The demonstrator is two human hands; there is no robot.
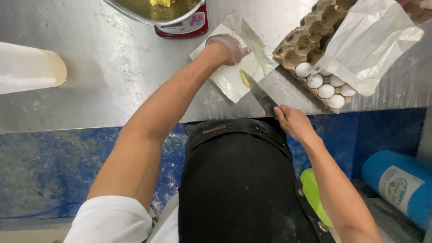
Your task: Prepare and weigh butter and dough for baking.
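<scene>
Head view, looking down: the gloved left hand point(228, 47) presses flat, fingers spread, on a crumpled silver butter wrapper point(234, 72) lying on the steel worktable point(112, 76). The bare right hand point(292, 121) is closed around the handle of a dark-bladed knife point(257, 90), whose tip carries yellow butter over the wrapper. A cardboard egg tray point(310, 45) sits just beside it.

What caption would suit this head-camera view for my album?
Left hand pins a butter wrapper on a steel table; right hand holds a knife over it.
</scene>
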